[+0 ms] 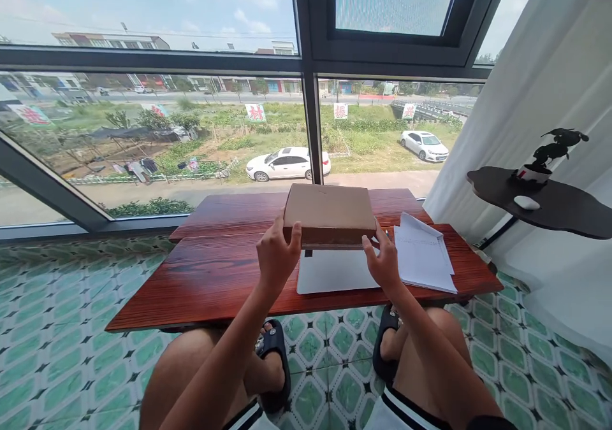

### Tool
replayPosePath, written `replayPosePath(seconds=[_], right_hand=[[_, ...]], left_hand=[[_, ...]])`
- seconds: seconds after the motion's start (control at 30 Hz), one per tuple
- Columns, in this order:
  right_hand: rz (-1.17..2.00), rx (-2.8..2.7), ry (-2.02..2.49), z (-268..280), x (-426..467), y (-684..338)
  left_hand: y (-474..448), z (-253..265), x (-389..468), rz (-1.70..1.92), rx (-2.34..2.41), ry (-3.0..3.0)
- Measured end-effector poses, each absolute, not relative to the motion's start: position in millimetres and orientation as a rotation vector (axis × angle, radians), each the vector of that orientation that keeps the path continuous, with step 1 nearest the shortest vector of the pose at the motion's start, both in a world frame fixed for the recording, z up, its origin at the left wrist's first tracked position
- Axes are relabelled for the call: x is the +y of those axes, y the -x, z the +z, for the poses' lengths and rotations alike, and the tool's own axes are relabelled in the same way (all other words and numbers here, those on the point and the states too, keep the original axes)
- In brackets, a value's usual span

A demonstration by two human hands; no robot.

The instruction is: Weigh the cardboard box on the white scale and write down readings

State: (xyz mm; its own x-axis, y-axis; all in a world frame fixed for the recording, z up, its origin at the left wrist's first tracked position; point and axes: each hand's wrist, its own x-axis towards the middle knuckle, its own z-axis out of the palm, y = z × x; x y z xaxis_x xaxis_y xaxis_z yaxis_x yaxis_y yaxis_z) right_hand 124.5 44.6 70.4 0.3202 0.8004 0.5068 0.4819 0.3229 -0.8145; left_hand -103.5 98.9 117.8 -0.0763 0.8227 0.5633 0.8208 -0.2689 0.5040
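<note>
A closed brown cardboard box (pixel 329 207) is held between my two hands above the table. My left hand (pixel 280 251) grips its left end, thumb on the near side. At the opposite end my right hand (pixel 382 258) has its fingers round the corner and its thumb against the near face. Below and partly behind the box lies a flat silver laptop (pixel 337 274), its lid shut; the box hides its far part. Papers (pixel 423 255) with some writing lie just right of my right hand.
The glossy reddish wooden table (pixel 205 277) stands against large windows. To the right, a dark wavy-edged side table (pixel 564 204) holds a small potted plant (pixel 535 169) and a white mouse-shaped object (pixel 526 202). A white curtain (pixel 488 124) hangs beside it. My knees are under the near edge.
</note>
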Motion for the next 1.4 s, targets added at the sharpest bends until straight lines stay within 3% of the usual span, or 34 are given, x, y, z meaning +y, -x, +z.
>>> replayPosePath(seconds=[0.47,1.4], right_hand=[[0.177,-1.265,1.518,78.7,39.5,-139.6],[0.168,-1.239,1.615,67.3,34.4,-154.2]], left_hand=[[93.0,116.9,85.4,1.084,1.792,-2.027],[96.8,96.1,93.4,1.160,1.505,-1.813]])
